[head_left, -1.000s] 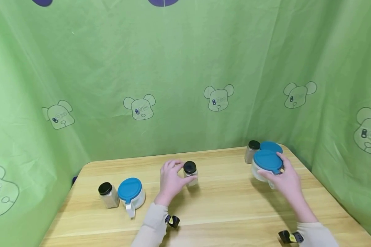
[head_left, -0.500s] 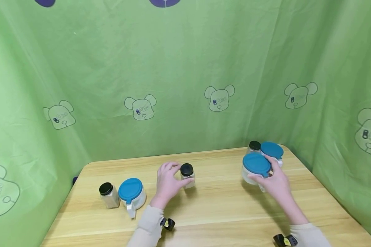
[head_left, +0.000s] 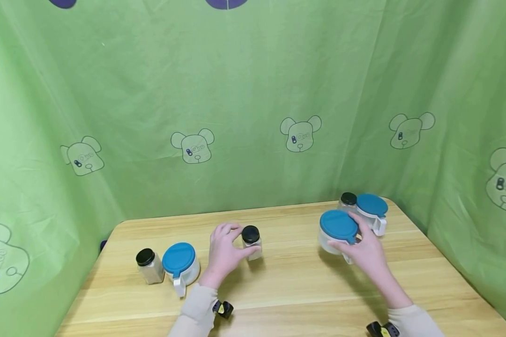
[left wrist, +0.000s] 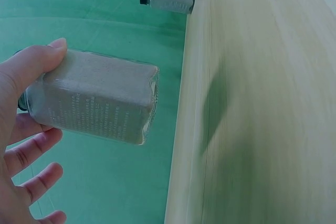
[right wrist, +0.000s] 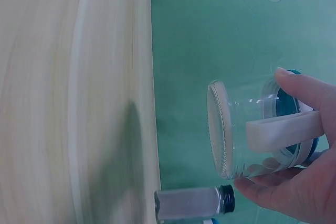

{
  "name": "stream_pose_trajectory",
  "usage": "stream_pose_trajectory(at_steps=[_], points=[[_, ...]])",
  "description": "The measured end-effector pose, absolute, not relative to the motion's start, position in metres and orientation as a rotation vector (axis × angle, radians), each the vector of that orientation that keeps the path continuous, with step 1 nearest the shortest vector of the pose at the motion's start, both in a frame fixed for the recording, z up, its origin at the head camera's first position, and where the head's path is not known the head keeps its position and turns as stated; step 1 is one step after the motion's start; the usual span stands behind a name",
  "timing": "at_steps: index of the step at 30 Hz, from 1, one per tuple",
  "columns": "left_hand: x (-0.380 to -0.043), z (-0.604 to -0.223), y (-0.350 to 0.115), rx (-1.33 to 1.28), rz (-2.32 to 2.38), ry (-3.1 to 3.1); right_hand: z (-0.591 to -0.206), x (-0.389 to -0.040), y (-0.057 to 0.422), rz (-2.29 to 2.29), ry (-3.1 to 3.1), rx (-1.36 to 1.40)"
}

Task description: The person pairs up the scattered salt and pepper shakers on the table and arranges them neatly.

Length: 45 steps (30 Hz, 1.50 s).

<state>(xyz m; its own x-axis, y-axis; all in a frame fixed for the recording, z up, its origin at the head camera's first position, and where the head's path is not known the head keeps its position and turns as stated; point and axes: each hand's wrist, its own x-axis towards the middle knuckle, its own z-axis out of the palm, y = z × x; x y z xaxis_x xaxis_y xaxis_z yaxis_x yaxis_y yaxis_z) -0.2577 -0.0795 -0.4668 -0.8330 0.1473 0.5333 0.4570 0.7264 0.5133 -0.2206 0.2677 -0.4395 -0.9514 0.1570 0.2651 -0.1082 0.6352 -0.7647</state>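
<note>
My left hand [head_left: 225, 252] pinches a square clear spice jar [head_left: 252, 242] with a black lid, between thumb and fingers near the top. In the left wrist view that jar [left wrist: 100, 98], filled with something greyish, is off the table, and the other fingers stay spread. My right hand [head_left: 364, 248] grips a round clear seasoning jar [head_left: 338, 225] by its blue lid area. The right wrist view shows this jar [right wrist: 244, 129] raised above the table, its white handle [right wrist: 283, 131] turned toward the palm. It looks clear inside.
On the wooden table [head_left: 286, 295], a black-lidded jar [head_left: 151, 270] and a blue-lidded handled jar [head_left: 180, 260] stand at the left. A similar pair, a black-lidded jar [head_left: 348, 199] and a blue-lidded one [head_left: 372, 206], stands at the back right corner. Green curtain [head_left: 244, 93] surrounds the table.
The right hand has carried the blue-lidded jar leftward, away from the back right pair, uncovering more of it. The left hand has shifted its spice jar slightly left and nearer.
</note>
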Motion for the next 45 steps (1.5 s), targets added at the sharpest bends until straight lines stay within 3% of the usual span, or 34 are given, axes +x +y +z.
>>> stream_pose_trajectory(at_steps=[45], points=[[-0.249, -0.468, -0.101, -0.505, -0.952, -2.550, -0.451, -0.221, 0.188, 1.384, -2.611, 0.014]])
